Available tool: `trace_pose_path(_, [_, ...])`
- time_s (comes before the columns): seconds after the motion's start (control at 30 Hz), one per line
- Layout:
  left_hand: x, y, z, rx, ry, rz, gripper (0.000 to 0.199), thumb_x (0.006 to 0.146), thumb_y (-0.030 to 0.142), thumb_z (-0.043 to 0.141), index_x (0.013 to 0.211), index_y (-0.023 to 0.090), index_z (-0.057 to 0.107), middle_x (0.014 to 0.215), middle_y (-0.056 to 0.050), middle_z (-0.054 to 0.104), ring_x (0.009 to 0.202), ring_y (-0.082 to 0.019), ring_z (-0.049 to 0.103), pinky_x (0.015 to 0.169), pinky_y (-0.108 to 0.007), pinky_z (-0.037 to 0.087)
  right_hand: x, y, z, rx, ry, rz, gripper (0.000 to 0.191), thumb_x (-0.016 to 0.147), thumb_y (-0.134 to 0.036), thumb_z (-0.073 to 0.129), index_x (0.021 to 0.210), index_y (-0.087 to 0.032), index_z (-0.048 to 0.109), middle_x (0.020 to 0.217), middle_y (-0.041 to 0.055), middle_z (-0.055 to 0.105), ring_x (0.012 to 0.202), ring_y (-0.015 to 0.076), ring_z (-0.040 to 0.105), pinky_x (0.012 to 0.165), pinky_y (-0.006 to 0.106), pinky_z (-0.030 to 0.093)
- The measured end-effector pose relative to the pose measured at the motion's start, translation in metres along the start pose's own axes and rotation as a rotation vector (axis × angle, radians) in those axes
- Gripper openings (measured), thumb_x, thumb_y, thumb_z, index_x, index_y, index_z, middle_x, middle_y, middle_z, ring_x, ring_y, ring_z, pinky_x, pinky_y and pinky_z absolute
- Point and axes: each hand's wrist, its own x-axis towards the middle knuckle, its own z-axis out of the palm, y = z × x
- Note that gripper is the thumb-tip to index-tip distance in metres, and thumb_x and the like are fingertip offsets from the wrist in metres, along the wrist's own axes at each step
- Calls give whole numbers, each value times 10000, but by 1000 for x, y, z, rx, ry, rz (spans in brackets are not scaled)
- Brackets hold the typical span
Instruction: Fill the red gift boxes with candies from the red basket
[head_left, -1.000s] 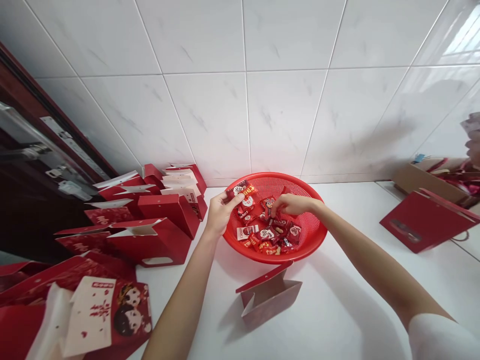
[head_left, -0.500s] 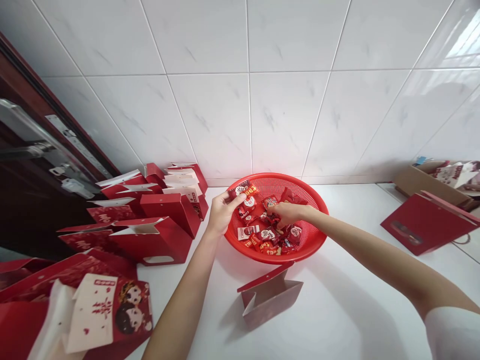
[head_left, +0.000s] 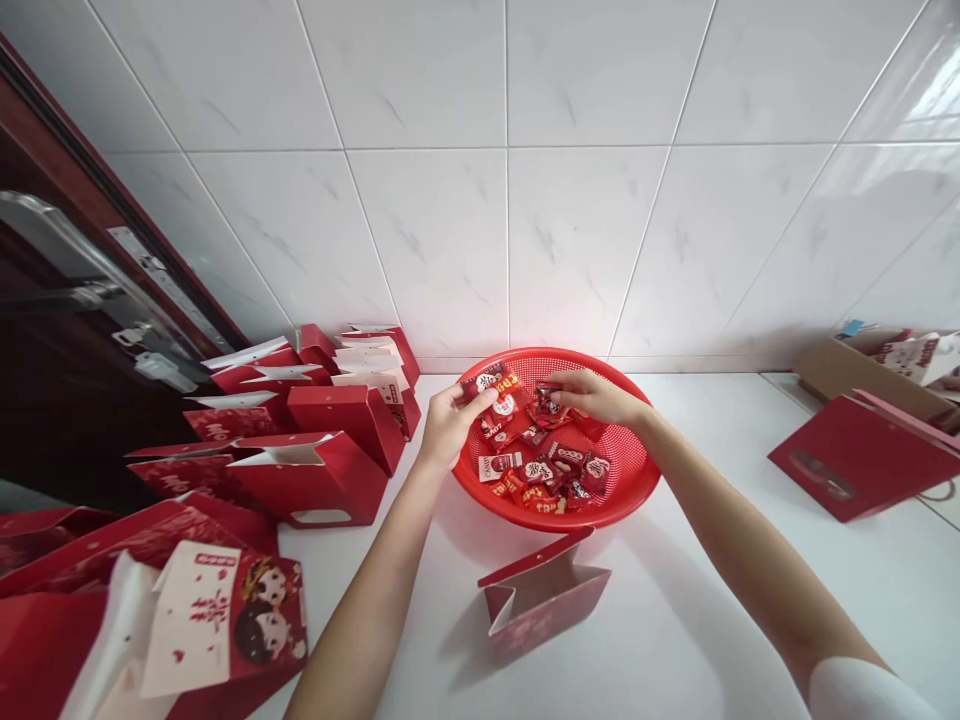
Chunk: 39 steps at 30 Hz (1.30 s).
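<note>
Shifted toward the far rim of the red plastic basket (head_left: 637,475) since the earlier frame, the right hand (head_left: 604,396) has its fingers together on a wrapped red candy (head_left: 547,408), while the left hand (head_left: 452,425) touches a red candy packet (head_left: 481,380) near the rim, its grip unclear.

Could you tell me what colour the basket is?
The round basket is bright red mesh, best seen in the head view.
</note>
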Motion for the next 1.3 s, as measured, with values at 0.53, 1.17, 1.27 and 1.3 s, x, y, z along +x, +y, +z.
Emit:
trace_pose_path(0.53, [-1, -2, -2, 69, -20, 9, 402, 552, 474, 969, 674, 165, 742, 708, -35, 757, 670, -197, 680, 657, -306, 544, -23, -25, 18, 677, 317, 61, 262, 762, -353, 723, 972, -219, 644, 772, -30, 605, 629, 132, 547, 642, 297, 470])
trace_pose_path(1.17, [-19, 22, 5, 254, -189, 72, 360, 676, 498, 917, 741, 173, 778, 789, -58, 783, 739, -230, 709, 695, -317, 564, -38, -37, 31, 795, 155, -99, 264, 832, -386, 843, 1002, -221, 726, 994, 34, 655, 911, 194, 656, 781, 357, 640])
trace_pose_path(1.27, [-23, 27, 10, 253, -208, 80, 382, 688, 523, 907, 760, 171, 777, 798, -58, 778, 747, -228, 702, 692, -311, 556, -41, -45, 33, 770, 170, -126, 275, 846, -395, 838, 1008, -215, 708, 1017, 43, 650, 912, 192, 660, 761, 367, 673])
trace_pose_path(1.3, [-24, 27, 11, 249, -220, 79, 394, 697, 537, 899, 777, 170, 779, 815, -60, 778, 760, -230, 702, 705, -313, 559, -42, -47, 34, 758, 183, -127, 284, 844, -395, 841, 1009, -215, 697, 1026, 46, 657, 911, 194, 667, 754, 368, 679])
